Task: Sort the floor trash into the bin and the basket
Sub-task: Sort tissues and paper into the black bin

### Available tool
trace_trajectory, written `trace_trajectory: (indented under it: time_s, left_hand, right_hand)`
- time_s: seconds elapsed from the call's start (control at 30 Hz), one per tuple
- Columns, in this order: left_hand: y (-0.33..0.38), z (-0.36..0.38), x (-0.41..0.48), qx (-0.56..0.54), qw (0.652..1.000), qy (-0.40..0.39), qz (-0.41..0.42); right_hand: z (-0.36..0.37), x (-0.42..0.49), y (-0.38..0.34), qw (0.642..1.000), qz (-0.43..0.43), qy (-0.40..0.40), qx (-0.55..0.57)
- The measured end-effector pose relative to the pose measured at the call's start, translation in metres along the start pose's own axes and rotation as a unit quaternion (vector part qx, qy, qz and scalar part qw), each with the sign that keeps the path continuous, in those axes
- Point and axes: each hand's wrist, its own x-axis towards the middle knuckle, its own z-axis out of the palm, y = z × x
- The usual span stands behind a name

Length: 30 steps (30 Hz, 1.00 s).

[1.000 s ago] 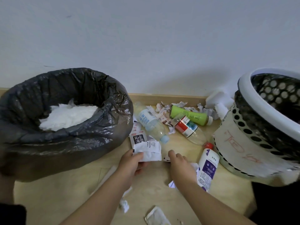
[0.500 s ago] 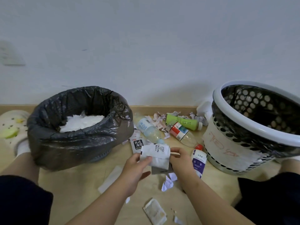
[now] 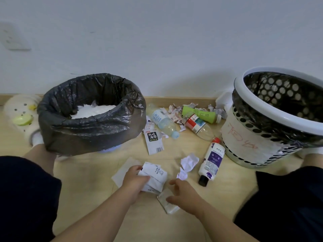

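My left hand (image 3: 135,182) grips a bunch of white paper wrappers (image 3: 154,177) low over the floor. My right hand (image 3: 183,194) rests with spread fingers on a flat white packet (image 3: 167,204) lying on the floor; whether it grips it is unclear. The bin (image 3: 90,130), lined with a black bag and holding white paper, stands at the left. The white perforated basket (image 3: 253,137) with a black liner stands at the right. Between them lie a clear bottle (image 3: 164,123), a green bottle (image 3: 201,114), a red-labelled bottle (image 3: 198,126) and a white-purple bottle (image 3: 212,159).
A seaweed snack packet (image 3: 153,142) and crumpled paper scraps (image 3: 188,161) lie on the wooden floor. More torn scraps (image 3: 174,110) pile against the skirting. A cream slipper (image 3: 22,117) sits left of the bin. My dark-clothed knees frame both sides.
The camera pulled back and up. Both hands moved toward me; my left hand kept the wrappers, and my right hand let go of them and dropped onto a packet on the floor.
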Motion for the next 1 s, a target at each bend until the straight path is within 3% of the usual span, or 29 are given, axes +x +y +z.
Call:
trace_trajectory:
  time_s: [0.1,0.23,0.37,0.43,0.5,0.57,0.87,1.0]
  left_hand:
    - [-0.008,-0.005,0.005,0.024,1.0,-0.002,-0.012]
    - [-0.01,-0.002,0.009,0.065,0.998,-0.008,0.011]
    - [-0.009,-0.002,0.01,0.084,0.996,-0.011,0.018]
    - [-0.007,-0.002,0.008,0.065,0.997,-0.023,0.021]
    - [-0.003,-0.001,0.006,0.021,0.998,-0.05,0.021]
    - [0.002,0.001,0.002,-0.014,0.997,-0.081,0.013]
    - [0.01,0.005,-0.011,-0.109,0.981,-0.147,-0.07]
    - [0.007,0.005,-0.014,-0.114,0.98,-0.137,-0.086]
  right_hand:
    - [0.009,0.002,0.004,0.99,-0.034,0.017,-0.135]
    - [0.014,0.009,0.002,0.991,-0.015,0.017,-0.136]
    - [0.012,0.016,0.003,0.998,0.013,0.026,-0.053]
    - [0.009,0.018,0.0,0.995,0.047,0.068,0.064]
    - [0.003,0.017,-0.01,0.964,0.067,0.1,0.239]
    - [-0.003,0.017,-0.018,0.941,0.041,0.098,0.321]
    - [-0.011,0.011,-0.028,0.919,0.018,0.144,0.367]
    - [-0.013,0.009,-0.02,0.912,0.018,0.232,0.338]
